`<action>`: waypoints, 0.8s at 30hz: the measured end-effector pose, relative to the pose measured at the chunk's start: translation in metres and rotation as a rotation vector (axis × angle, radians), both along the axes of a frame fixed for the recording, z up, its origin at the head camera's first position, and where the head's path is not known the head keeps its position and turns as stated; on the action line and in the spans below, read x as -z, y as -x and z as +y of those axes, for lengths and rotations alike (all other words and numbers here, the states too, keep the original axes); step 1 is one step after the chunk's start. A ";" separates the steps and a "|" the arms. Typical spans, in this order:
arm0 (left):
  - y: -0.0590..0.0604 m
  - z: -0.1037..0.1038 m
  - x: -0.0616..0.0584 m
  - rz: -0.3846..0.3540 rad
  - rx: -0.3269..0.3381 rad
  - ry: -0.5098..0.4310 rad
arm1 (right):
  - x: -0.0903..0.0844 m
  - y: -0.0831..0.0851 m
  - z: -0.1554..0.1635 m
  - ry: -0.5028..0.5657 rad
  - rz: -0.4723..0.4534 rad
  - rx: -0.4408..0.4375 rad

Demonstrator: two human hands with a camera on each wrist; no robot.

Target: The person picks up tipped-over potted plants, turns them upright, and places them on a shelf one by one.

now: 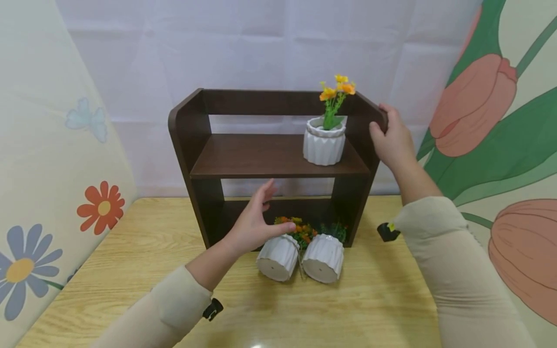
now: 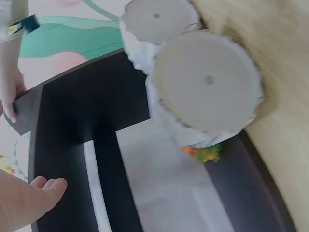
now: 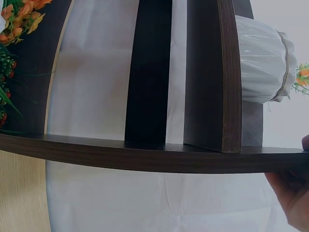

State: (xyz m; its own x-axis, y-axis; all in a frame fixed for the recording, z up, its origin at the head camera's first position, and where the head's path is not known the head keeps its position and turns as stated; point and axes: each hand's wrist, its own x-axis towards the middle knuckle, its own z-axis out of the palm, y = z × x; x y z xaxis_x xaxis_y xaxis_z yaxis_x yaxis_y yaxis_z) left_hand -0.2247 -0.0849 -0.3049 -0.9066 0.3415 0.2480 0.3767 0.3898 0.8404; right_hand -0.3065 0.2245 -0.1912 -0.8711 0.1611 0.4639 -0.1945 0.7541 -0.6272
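Dark wooden shelf (image 1: 278,154) steadied while a tipped pot is reached for.

The shelf's upper right corner is gripped by the right hand (image 1: 391,140); the left hand (image 1: 254,222), fingers released, hovers at the left tipped white flowerpot (image 1: 278,256) lying on the surface (image 1: 130,270). A closing grasp seems next.

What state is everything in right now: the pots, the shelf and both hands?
Upright pot: standing on the shelf board, yellow flowers up.
Two tipped pots: lying on their sides on the table, bases toward the camera.
Shelf: upright.
Right hand: gripping the shelf's side panel.
Left hand: open, fingers spread, holding nothing.
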 end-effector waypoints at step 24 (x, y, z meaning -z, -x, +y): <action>0.005 -0.002 0.061 -0.163 -0.053 0.004 | 0.000 0.000 0.000 0.009 -0.009 -0.005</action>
